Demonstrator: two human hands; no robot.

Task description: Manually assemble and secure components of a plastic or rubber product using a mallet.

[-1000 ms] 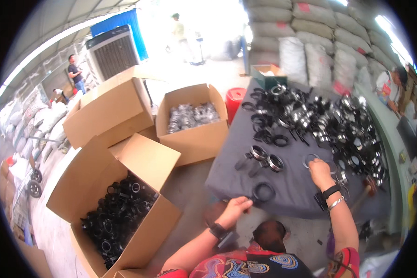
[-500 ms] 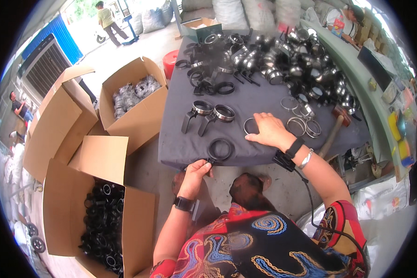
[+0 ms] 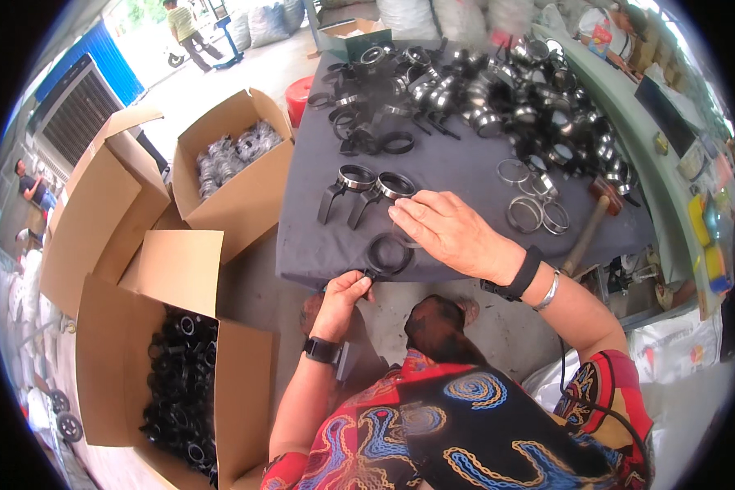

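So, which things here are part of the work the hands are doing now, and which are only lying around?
In the work:
- left hand pinching the black ring at the table edge
- right hand flat beside it
- two black clamp pieces just beyond

Lying about:
- loose metal rings
- mallet
- box of black parts
- box of silver parts

black ring [image 3: 388, 255] at near edge of dark grey table cloth [image 3: 457, 175]. silver rings [image 3: 535, 211] near right edge. black parts fill brown cardboard box [image 3: 245, 384]; silvery parts in another brown box [image 3: 245, 192]. red shirt [image 3: 465, 433] with blue-yellow swirl pattern. black wristbands, silver bracelet [image 3: 550, 291].
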